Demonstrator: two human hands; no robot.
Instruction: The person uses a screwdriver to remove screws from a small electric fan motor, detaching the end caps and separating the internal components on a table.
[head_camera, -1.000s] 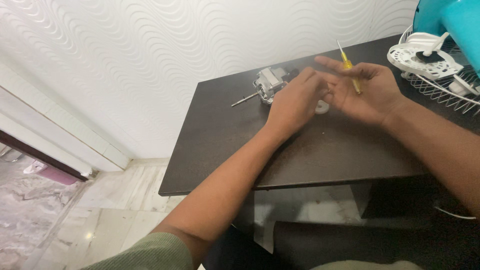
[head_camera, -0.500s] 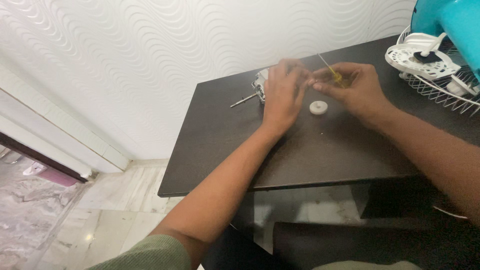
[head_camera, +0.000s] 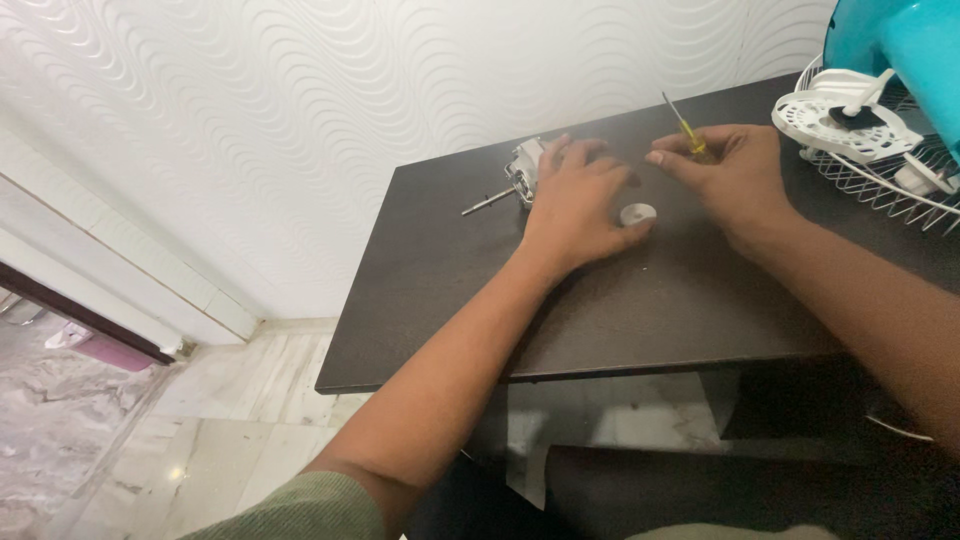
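Note:
My left hand (head_camera: 575, 203) rests over a small grey fan motor (head_camera: 524, 170) at the back of the dark table (head_camera: 640, 290); the motor's thin metal shaft sticks out to the left. The fingers cover most of the motor. A small white round cap (head_camera: 637, 213) lies on the table just by my left thumb. My right hand (head_camera: 725, 180) is to the right of it, closed around a yellow-handled screwdriver (head_camera: 685, 130) whose tip points up and back.
At the table's right end lie a white wire fan guard (head_camera: 880, 175), a white plastic fan part (head_camera: 845, 125) and a turquoise fan body (head_camera: 900, 45). A white wavy-textured wall stands behind. The marble floor is at lower left.
My left hand slid from beside the right hand back onto the motor. The white cap, hidden before, now lies bare on the table. My right hand drew slightly right with the screwdriver.

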